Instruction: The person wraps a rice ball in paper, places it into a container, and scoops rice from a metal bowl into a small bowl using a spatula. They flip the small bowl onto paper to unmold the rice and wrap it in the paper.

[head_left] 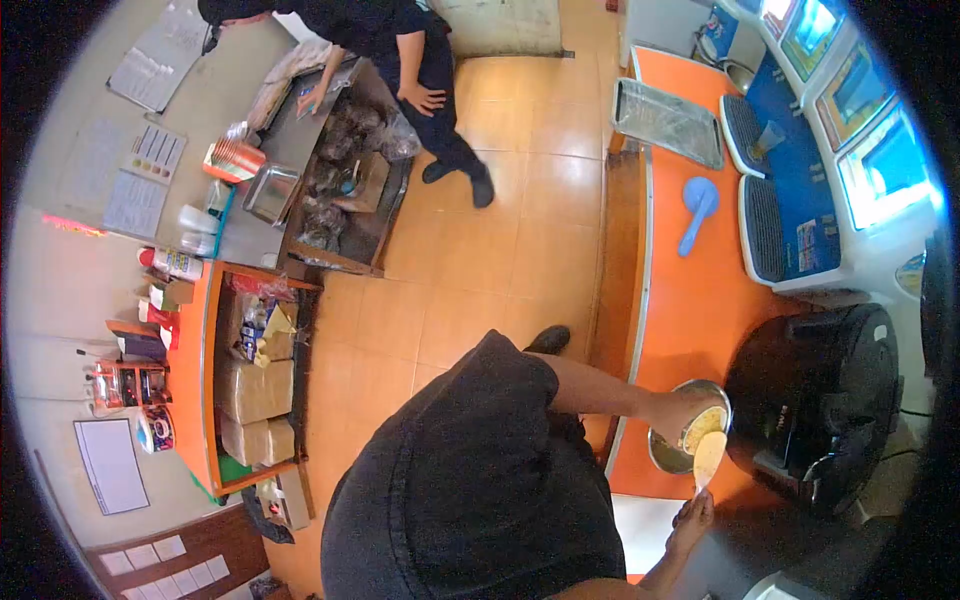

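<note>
My left hand (676, 408) is closed around a small round cup of yellowish food (702, 430), held over a metal bowl (668, 459) on the orange counter. In my right hand (694, 512) is a rice paddle (709, 457), gripped by its handle. The paddle's pale, broad head is up against the cup's lower edge. Just beyond both hands stands a large black cooker (815, 405). My fingers partly hide the cup's sides.
A blue ladle (697, 212) and a metal tray (667, 122) lie further along the orange counter (690, 320), beside drink dispensers with black drip trays (762, 228). Across the tiled floor, another person (400, 60) leans over a metal worktable. Shelves with boxes (257, 390) stand opposite.
</note>
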Motion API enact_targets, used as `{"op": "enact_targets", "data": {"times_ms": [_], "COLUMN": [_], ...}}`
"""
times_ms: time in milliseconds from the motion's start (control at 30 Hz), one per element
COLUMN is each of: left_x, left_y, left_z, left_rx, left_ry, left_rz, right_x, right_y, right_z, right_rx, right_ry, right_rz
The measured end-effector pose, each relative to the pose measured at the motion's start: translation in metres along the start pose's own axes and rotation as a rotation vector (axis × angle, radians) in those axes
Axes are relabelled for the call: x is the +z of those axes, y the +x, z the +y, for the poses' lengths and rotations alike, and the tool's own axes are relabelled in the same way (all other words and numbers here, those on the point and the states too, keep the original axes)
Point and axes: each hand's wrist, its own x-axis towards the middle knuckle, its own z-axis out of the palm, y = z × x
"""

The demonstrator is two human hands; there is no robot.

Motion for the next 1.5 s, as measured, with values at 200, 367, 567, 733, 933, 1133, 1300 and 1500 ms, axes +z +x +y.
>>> {"op": "enact_targets", "data": {"times_ms": [200, 367, 567, 733, 933, 1133, 1300, 1500], "left_x": [-0.008, -0.021, -0.019, -0.025, -0.034, -0.035, -0.042, -0.045], "left_y": [0.006, 0.002, -0.001, 0.002, 0.001, -0.009, -0.014, 0.004], "left_z": [0.019, 0.02, 0.025, 0.026, 0.03, 0.042, 0.021, 0.041], "left_rx": [-0.032, 0.041, -0.017, -0.063, 0.078, -0.261, -0.264, -0.235], "left_ry": [0.065, 0.005, 0.04, 0.029, -0.045, -0.081, -0.091, 0.048], "left_rz": [0.003, -0.022, -0.004, 0.047, 0.094, 0.016, -0.041, -0.032], "right_x": [0.032, -0.004, 0.031, 0.002, 0.032, 0.008, 0.048, 0.026], "right_y": [0.006, 0.022, 0.01, 0.032, -0.001, -0.013, -0.008, -0.019], "right_z": [-0.014, 0.018, -0.019, 0.023, -0.028, -0.025, -0.037, -0.016], "right_rx": [-0.066, -0.108, -0.093, -0.207, -0.141, -0.16, -0.217, -0.231], "right_ry": [0.116, -0.072, -0.001, -0.139, -0.12, -0.201, -0.117, -0.257], "right_rz": [-0.065, -0.066, -0.046, -0.013, -0.109, 0.04, -0.025, 0.142]}}
